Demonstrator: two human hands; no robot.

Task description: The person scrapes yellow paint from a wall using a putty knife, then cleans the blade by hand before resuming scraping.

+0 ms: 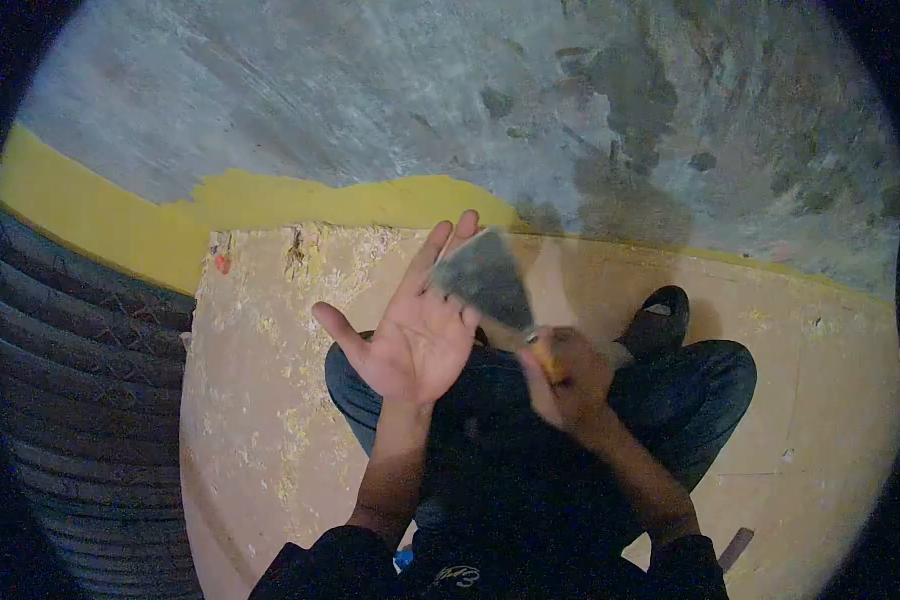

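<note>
My left hand is raised palm up with its thumb and fingers spread, holding nothing. My right hand is wrapped round the orange-yellow handle of a putty knife. The wide grey blade points up and to the left and lies over the fingers of my left hand, hiding part of them. Whether the blade touches the fingers, I cannot tell. Below both hands are my crossed legs in dark trousers.
A pale board with flaky yellow patches lies under me. Beyond it are a yellow strip and a stained grey surface. Dark ridged material runs along the left. A dark shoe shows near my right knee.
</note>
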